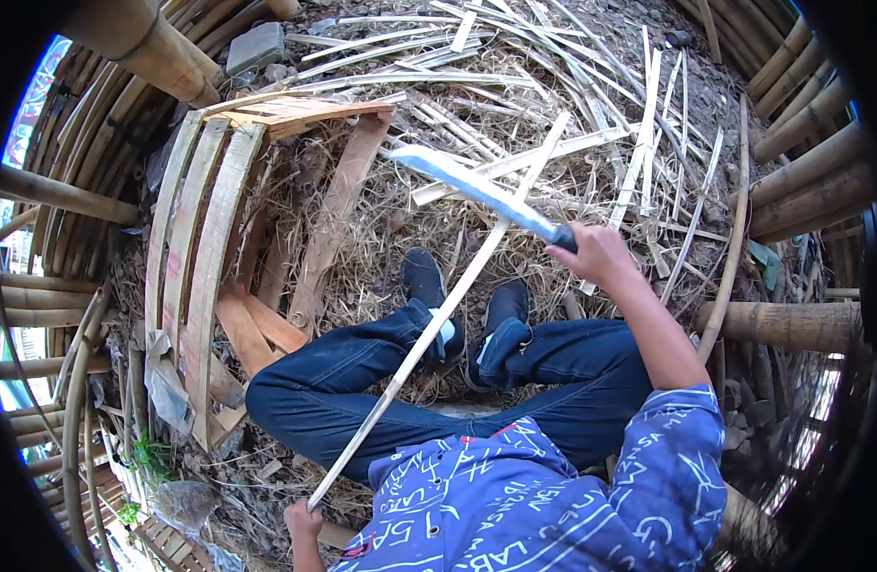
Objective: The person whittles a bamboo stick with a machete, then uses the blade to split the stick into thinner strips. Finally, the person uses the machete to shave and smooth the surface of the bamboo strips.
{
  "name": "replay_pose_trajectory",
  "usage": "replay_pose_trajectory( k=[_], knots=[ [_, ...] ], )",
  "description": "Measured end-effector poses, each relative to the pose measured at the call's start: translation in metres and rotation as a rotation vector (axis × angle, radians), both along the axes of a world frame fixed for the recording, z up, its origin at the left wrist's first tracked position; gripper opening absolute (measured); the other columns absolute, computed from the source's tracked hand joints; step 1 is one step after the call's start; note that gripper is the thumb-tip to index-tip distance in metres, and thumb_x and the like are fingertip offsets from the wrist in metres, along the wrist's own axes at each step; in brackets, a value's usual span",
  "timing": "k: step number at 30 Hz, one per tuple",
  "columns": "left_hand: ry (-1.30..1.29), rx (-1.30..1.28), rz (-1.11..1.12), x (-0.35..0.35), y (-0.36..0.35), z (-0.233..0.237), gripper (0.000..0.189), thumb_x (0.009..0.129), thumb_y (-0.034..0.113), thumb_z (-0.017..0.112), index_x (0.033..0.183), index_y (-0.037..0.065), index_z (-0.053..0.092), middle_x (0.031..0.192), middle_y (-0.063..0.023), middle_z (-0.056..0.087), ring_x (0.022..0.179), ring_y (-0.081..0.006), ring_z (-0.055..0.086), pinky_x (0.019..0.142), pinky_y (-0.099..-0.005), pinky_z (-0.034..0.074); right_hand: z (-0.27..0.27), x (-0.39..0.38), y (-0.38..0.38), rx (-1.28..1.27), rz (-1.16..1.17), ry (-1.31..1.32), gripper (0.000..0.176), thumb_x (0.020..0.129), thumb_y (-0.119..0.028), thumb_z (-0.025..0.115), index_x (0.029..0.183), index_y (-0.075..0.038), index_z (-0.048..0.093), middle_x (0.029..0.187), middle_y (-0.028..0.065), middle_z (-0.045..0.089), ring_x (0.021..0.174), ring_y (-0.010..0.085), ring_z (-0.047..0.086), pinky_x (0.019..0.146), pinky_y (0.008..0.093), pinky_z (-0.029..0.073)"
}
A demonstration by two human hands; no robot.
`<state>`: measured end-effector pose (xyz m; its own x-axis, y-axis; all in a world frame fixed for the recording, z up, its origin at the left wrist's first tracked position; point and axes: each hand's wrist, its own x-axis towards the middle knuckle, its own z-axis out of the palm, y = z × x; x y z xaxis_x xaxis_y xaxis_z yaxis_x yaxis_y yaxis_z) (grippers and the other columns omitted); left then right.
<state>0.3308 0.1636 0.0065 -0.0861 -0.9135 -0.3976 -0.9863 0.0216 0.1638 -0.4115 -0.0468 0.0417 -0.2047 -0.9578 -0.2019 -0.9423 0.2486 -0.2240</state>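
My right hand is wrapped round the dark handle of a machete, whose long pale blade points to the upper left. A long, thin bamboo strip runs slantwise from beside my left hip up past my feet. Its lower end is in my left hand, fingers closed round it. The blade lies across the upper part of the strip in this view. Beneath them, split bamboo pieces lie crossed on the ground among curled shavings.
A wooden slatted crate stands at the left, near a bamboo post. Many split strips are heaped at the top. Bamboo pole walls close in both sides. A grey block sits at upper left.
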Motion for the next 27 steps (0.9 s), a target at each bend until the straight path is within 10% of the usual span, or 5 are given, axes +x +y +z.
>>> replay_pose_trajectory(
  k=[14,19,27],
  knots=[
    [0.027,0.007,-0.048,0.011,-0.012,-0.004,0.015,0.067,0.015,0.058,0.060,0.004,0.052,0.057,-0.0227,0.054,0.056,-0.0443,0.056,0.055,-0.0515,0.044,-0.005,-0.030,0.018,-0.016,-0.090,-0.059,0.060,0.085,-0.061,0.058,0.094,-0.002,0.065,0.079,0.0216,0.067,0.076,0.0380,0.067,0.071,0.0474,0.052],
    [-0.071,0.014,-0.054,0.033,0.003,-0.008,0.011,0.065,0.014,0.057,0.063,0.004,0.055,0.059,-0.0229,0.056,0.058,-0.0442,0.057,0.057,-0.0524,0.045,0.029,-0.048,0.000,0.338,-0.116,0.144,0.059,0.086,-0.065,0.055,0.096,-0.009,0.068,0.079,0.0119,0.069,0.068,0.0235,0.068,0.066,0.0401,0.056],
    [-0.072,0.047,-0.071,0.053,-0.010,0.002,0.011,0.065,0.014,0.057,0.061,0.004,0.053,0.058,-0.0230,0.055,0.057,-0.0443,0.056,0.057,-0.0518,0.045,0.019,-0.079,0.018,0.160,-0.160,0.157,0.063,0.086,-0.064,0.054,0.093,-0.003,0.067,0.081,0.0204,0.068,0.079,0.0355,0.067,0.072,0.0463,0.052]
  ],
)
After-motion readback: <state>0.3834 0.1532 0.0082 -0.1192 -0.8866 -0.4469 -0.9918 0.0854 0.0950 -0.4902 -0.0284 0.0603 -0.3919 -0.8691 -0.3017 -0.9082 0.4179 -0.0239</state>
